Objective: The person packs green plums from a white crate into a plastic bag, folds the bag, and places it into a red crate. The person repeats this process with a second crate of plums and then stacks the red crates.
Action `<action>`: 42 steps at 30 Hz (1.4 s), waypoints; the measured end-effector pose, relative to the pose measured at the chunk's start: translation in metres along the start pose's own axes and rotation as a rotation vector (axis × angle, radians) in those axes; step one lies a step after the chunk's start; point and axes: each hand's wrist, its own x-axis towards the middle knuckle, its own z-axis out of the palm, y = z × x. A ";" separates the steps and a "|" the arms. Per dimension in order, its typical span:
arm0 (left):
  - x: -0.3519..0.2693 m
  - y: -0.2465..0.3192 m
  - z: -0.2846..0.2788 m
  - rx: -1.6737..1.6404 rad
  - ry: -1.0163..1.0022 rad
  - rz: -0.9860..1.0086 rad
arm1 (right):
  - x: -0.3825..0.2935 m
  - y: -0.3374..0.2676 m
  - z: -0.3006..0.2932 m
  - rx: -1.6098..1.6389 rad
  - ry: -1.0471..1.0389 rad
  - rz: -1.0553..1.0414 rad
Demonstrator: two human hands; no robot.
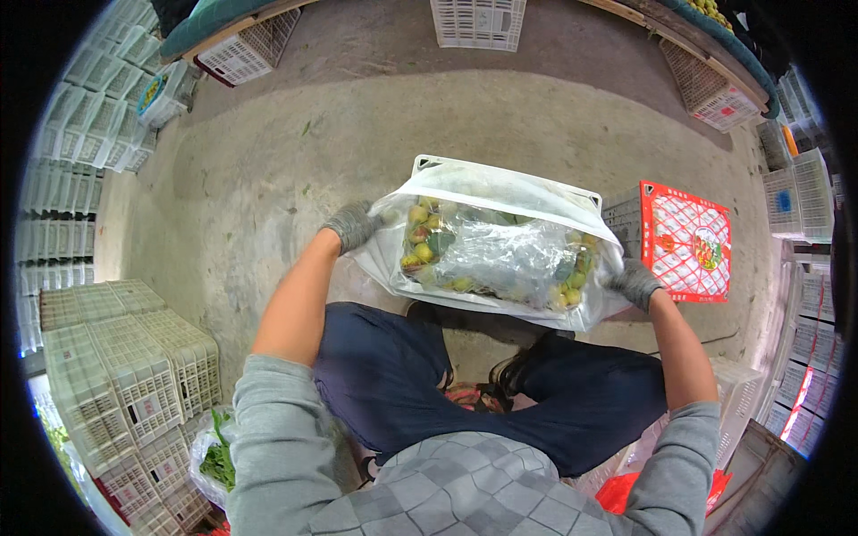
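A white plastic crate (509, 173) stands before my knees with a white plastic liner bag (499, 191) around its opening. Inside, yellow-green and reddish round fruit (422, 252) with green leaves shows along the left and right sides, and clear plastic film (506, 251) covers the middle. My left hand (352, 228), in a grey knitted glove, grips the bag's left edge and pulls it outward. In a matching glove, my right hand (633, 284) holds the bag's right edge by the crate's right corner. The fingertips of both hands are partly hidden in the folds.
A crate with a red lattice lid (690, 244) stands close on the right. Stacked pale crates (110, 362) rise at the lower left, beside a plastic bag of green leaves (218, 459). More crates (479, 23) stand at the far side, and wrapped stacks (100, 120) line the left.
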 end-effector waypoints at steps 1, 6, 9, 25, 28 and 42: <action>-0.007 0.005 0.007 0.227 -0.102 0.069 | -0.009 -0.011 0.002 -0.173 -0.084 0.014; -0.044 0.052 0.002 0.810 -0.446 0.330 | -0.059 -0.056 -0.017 -0.390 -0.220 -0.129; -0.052 0.035 -0.066 -0.055 -0.341 0.027 | -0.073 -0.029 -0.080 -0.190 -0.157 -0.110; -0.039 0.013 -0.092 0.237 0.386 0.283 | -0.078 -0.064 -0.098 -0.369 0.593 -0.402; -0.025 0.086 -0.024 0.427 0.318 0.599 | -0.038 -0.131 -0.062 -0.459 0.542 -0.604; 0.042 0.128 -0.035 0.593 0.440 0.477 | 0.049 -0.101 -0.093 -0.276 0.789 -0.532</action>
